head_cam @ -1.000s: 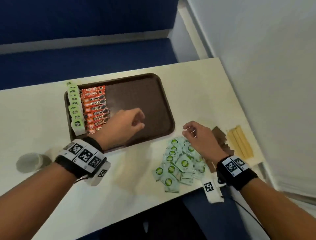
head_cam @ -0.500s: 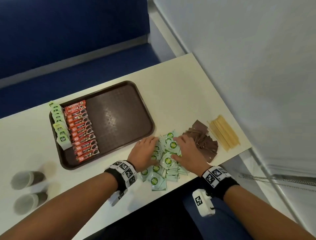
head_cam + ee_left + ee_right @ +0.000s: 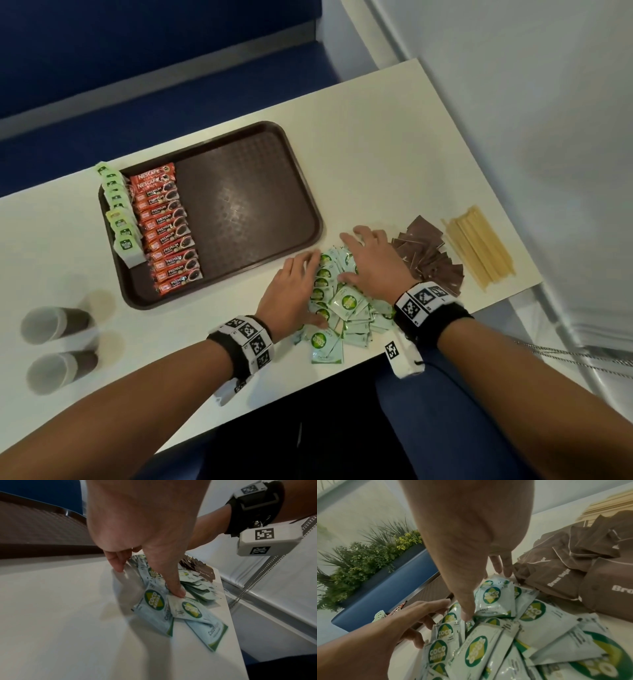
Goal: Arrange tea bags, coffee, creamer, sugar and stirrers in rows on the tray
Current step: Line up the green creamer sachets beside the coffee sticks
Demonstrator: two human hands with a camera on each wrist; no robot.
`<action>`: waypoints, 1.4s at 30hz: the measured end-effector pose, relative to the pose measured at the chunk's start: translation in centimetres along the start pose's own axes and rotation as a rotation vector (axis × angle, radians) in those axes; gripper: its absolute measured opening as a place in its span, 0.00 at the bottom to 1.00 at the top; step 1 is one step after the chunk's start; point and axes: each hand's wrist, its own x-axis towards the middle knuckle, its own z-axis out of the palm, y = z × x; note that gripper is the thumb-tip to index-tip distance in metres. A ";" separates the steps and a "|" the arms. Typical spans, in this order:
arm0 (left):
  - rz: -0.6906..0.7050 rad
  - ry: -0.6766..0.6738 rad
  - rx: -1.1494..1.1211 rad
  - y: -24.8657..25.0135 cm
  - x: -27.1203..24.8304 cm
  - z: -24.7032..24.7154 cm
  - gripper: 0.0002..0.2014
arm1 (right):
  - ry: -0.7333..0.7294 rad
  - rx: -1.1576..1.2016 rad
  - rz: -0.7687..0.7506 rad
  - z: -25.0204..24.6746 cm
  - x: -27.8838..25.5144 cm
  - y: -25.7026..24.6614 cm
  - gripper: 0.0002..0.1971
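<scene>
My left hand lies with fingers straight and spread against the left edge of a heap of white-and-green sachets; in the left wrist view one fingertip presses a sachet flat. My right hand is spread over the heap's right side, fingers extended, gripping nothing; its thumb tip touches a sachet in the right wrist view. The sachets overlap too much for me to count. They lie on the white table at lower centre of the head view, just right of the brown tray.

On the tray's left side stand two rows: about ten red coffee sticks and, beside them at the rim, a row of about nine green-tagged tea bags. The rest of the tray floor is bare.

Right of the heap, touching it, is a pile of brown sugar packets, number unclear; further right, a bundle of pale wooden stirrers near the table edge. Two paper cups lie at lower left.

Legible print: "NESCAFE" and "PREMIUM" on the sticks, "COCO NATURA" on the sachets, "Brown Sugar" on the brown packets.
</scene>
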 end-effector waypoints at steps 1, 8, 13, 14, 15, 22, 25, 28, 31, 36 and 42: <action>-0.011 -0.001 -0.028 0.2 0.1 -0.2 0.74 | -0.001 0.004 0.010 0.0 0.1 -0.1 0.43; -0.059 -0.048 -0.207 0.6 2.0 -1.5 0.66 | -0.088 0.179 0.046 -0.3 0.4 -0.8 0.39; -0.089 -0.024 -0.253 0.8 2.6 -1.1 0.58 | -0.126 0.221 0.084 -0.7 0.9 -1.0 0.38; -0.091 -0.010 -0.278 0.9 2.6 -1.1 0.55 | -0.125 0.228 0.087 -0.6 1.0 -1.1 0.36; -0.095 0.000 -0.308 0.9 2.7 -1.1 0.51 | -0.129 0.233 0.089 -0.5 1.1 -1.2 0.34; -0.121 0.045 -0.425 1.1 3.0 -1.2 0.40 | -0.160 0.262 0.028 -0.4 1.0 -1.5 0.27; -0.135 0.063 -0.454 1.2 3.2 -1.1 0.40 | -0.227 0.283 -0.034 -0.7 0.9 -1.5 0.31; -0.154 0.070 -0.472 1.3 3.1 -1.0 0.40 | -0.270 0.297 -0.068 -0.8 0.9 -1.4 0.30; -0.159 0.086 -0.479 1.2 2.9 -1.0 0.38 | -0.301 0.383 -0.098 -1.2 1.1 -1.4 0.26; -0.155 0.129 -0.516 1.0 2.5 -1.6 0.34 | -0.288 0.448 -0.161 -1.7 1.1 -1.4 0.21; -0.160 0.181 -0.564 0.5 2.2 -2.3 0.34 | -0.194 0.519 -0.196 -1.8 1.0 -1.9 0.23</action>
